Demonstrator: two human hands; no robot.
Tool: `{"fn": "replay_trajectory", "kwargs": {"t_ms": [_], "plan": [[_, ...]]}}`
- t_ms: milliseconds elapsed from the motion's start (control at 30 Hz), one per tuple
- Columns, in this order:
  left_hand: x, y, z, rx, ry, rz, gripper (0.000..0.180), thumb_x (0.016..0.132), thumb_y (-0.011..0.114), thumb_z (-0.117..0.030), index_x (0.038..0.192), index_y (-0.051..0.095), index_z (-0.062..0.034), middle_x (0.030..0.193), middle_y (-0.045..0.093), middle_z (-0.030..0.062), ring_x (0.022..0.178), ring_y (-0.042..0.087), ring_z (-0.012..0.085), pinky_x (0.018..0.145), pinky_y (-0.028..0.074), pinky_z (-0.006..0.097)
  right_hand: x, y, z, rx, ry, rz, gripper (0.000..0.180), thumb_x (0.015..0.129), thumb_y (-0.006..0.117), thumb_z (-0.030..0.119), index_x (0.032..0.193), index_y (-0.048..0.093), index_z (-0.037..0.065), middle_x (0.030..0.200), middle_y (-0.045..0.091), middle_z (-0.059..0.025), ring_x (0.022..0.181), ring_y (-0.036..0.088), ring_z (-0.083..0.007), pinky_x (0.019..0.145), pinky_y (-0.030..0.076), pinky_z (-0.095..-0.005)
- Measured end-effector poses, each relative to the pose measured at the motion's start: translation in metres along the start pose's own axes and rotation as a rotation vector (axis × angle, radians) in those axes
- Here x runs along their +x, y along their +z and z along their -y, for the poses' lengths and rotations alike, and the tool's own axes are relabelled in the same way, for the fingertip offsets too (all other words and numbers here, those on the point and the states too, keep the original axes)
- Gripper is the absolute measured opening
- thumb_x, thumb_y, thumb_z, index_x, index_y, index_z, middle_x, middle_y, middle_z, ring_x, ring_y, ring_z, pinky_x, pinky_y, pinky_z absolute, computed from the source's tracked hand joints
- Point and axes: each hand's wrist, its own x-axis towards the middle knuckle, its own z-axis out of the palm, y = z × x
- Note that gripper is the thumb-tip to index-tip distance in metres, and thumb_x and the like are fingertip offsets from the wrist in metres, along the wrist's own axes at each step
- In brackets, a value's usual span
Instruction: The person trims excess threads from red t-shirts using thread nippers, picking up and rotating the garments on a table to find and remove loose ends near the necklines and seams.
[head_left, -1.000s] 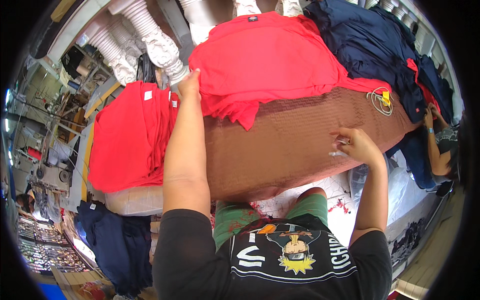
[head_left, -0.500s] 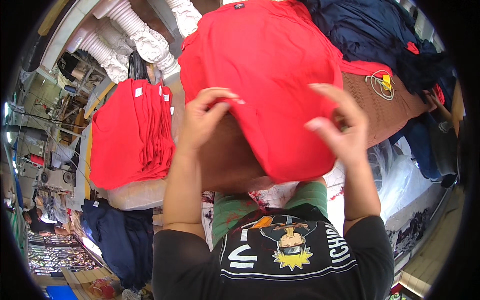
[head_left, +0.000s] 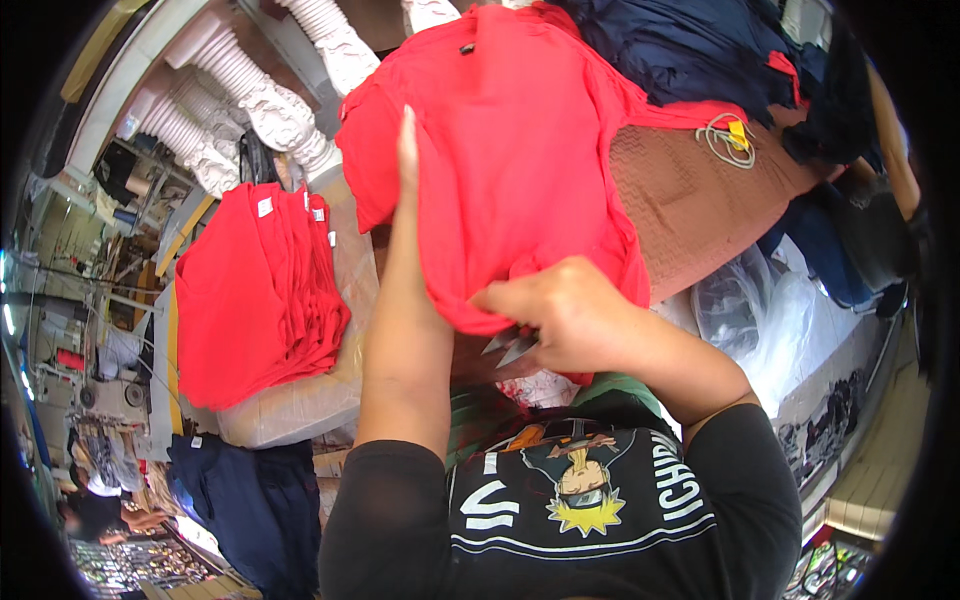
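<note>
Red cloth is now draping over one raised forearm instead of bunching between both hands as half a second ago, so the work is moving to its hem. Right hand (head_left: pixel 565 315), curled, is pinching the red shirt (head_left: pixel 520 160) edge with small snips (head_left: pixel 512 347). Left hand (head_left: pixel 407 150), flat-fingered, is propping it beyond.

Stack of red shirts (head_left: pixel 255 290), navy garments (head_left: pixel 690 45), perhaps string coil (head_left: pixel 728 140).
</note>
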Motion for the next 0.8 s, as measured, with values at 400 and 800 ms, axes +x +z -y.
{"fn": "replay_trajectory", "kwargs": {"t_ms": [400,800], "plan": [[-0.13,0.095,-0.328,0.6,0.845,-0.033,0.039,0.09,0.048,-0.025,0.112,0.06,0.0042,0.108,0.063,0.0167,0.1,0.062,0.0301,0.09,0.051,0.046,-0.037,-0.086,-0.01,0.003,0.431,-0.09,0.015,0.073,0.073,0.001,0.074,0.058,0.002,0.06,0.057,-0.0121,0.058,0.061,-0.0309,0.053,0.045,-0.0314],[0.118,0.044,-0.046,1.133,-0.158,-0.248,0.067,0.091,0.058,-0.048,0.135,0.046,0.0008,0.133,0.05,0.0207,0.127,0.044,0.0324,0.099,0.041,0.044,-0.106,-0.072,-0.1,0.201,1.092,-0.244,0.028,0.085,0.071,0.025,0.091,0.07,-0.002,0.07,0.065,-0.0048,0.065,0.059,-0.0102,0.061,0.047,-0.0276]]}}
